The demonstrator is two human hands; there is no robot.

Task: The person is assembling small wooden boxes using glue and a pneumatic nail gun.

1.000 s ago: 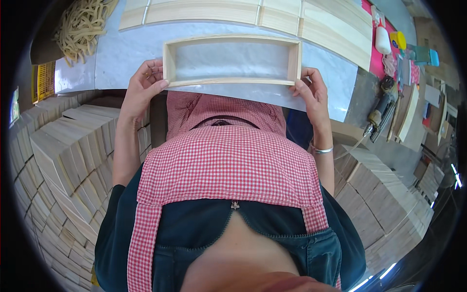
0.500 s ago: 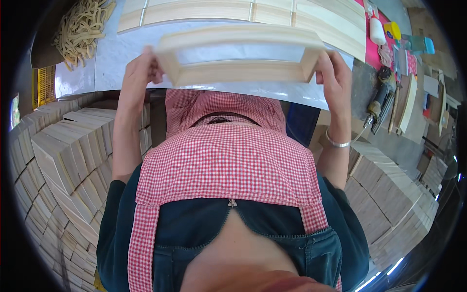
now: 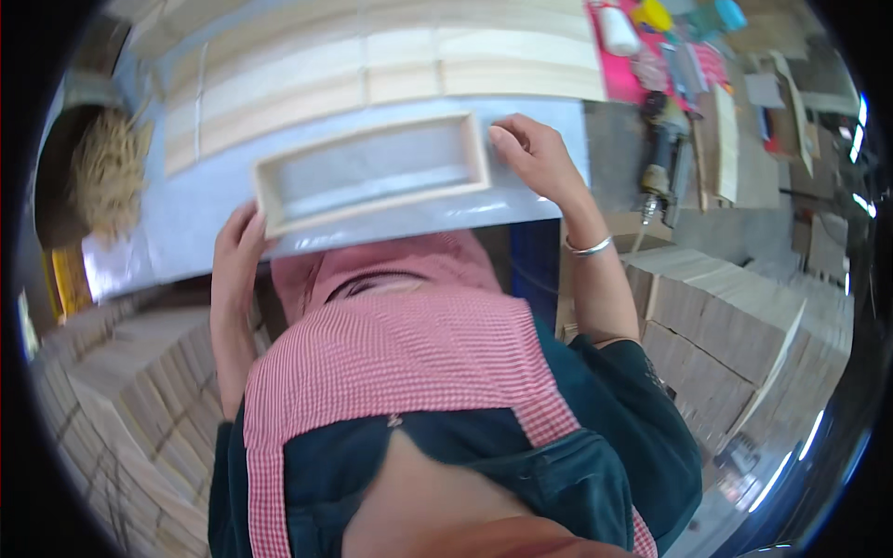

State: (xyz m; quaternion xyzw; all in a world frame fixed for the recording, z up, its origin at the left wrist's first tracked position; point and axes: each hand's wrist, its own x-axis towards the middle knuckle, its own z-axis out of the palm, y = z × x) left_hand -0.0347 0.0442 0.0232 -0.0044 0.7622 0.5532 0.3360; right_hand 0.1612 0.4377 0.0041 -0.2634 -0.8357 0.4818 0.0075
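Observation:
A shallow rectangular frame of pale wood [image 3: 372, 205] rests on the shiny light tabletop [image 3: 209, 216], long side toward me and slightly slanted. At its near left corner is my left hand [image 3: 238, 246], thumb and fingers closed against the end piece; part of the grip is hidden. My right hand [image 3: 541, 158], with a silver bangle at the wrist, hovers just off the frame's right end. Its fingers are loosely bent, thumb and forefinger apart, holding nothing. Behind the frame lie several pale wooden boards [image 3: 400, 56] side by side.
Tan rubber bands [image 3: 112, 177] fill a dark container at the left. A power tool [image 3: 659, 153], a white bottle [image 3: 617, 30] and a yellow-lidded tub [image 3: 651, 15] are at the right. Stacked wooden pieces [image 3: 139, 372] stand left of me, more stacks [image 3: 716, 316] on the right.
The frame has come down from the air onto the tabletop. My right hand has let go of its right end, while my left stays at the left end. The whole view has turned and shifted.

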